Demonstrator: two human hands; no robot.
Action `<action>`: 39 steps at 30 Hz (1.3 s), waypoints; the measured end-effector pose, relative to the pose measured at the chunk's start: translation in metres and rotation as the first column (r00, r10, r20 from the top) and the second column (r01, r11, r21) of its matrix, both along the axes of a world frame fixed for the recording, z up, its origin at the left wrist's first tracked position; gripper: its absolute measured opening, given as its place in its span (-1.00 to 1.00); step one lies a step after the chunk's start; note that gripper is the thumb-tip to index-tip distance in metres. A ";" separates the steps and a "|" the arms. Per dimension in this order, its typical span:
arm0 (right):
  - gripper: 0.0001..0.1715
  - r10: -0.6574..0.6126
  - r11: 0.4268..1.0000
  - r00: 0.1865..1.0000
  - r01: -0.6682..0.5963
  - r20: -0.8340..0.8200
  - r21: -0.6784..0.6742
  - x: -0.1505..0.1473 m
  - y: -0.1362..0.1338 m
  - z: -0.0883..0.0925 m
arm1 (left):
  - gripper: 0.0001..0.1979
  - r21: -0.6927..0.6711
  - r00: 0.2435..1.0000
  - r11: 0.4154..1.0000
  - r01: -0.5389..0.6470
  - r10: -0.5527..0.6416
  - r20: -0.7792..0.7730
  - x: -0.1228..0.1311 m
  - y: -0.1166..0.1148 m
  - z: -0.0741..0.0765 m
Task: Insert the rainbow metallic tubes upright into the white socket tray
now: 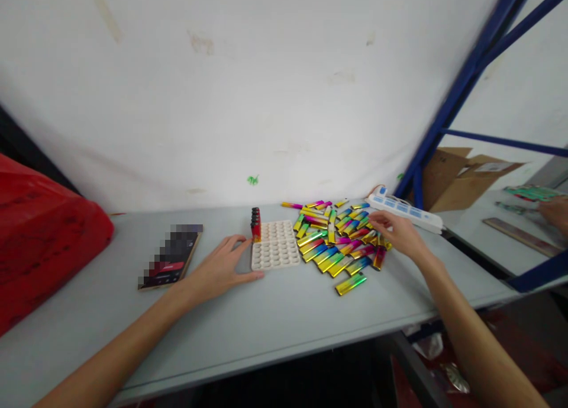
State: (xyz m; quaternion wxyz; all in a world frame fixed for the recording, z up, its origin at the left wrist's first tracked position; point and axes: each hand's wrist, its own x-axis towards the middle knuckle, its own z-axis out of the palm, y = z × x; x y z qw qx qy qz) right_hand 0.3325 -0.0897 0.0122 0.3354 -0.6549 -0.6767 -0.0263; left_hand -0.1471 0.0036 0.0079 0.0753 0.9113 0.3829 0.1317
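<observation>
A white tray (277,255) with rows of round holes lies on the grey table (284,313). Several lighters with black tops (256,224) stand in its left column. My left hand (219,270) lies flat and open on the table, fingers touching the tray's left edge. To the right of the tray is a pile of several rainbow-coloured lighters (339,242). My right hand (397,230) reaches over the pile's right side with fingers curled down onto the lighters; whether it grips one is hidden.
A phone (171,257) lies left of my left hand, and a red plastic bag (39,236) sits at the far left. A white power strip (406,209) rests behind the pile. A blue rack frame (448,109), cardboard box (461,177) and another person's hand (554,211) are at the right.
</observation>
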 end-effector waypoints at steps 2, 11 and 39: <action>-0.65 0.019 0.999 1.000 -0.019 0.017 -0.028 0.011 -0.007 -0.001 | -0.11 0.006 1.000 1.000 0.004 -0.004 0.004 0.000 0.000 -0.001; -0.65 0.154 0.972 0.954 -0.099 0.256 -0.215 0.010 0.008 0.000 | -0.14 0.024 1.000 1.000 0.012 -0.012 0.004 -0.001 0.002 -0.001; -0.44 0.207 0.948 0.474 -0.313 -0.856 0.056 -0.073 0.051 0.029 | -0.16 -0.038 1.000 0.999 0.017 -0.017 -0.005 -0.002 0.000 0.001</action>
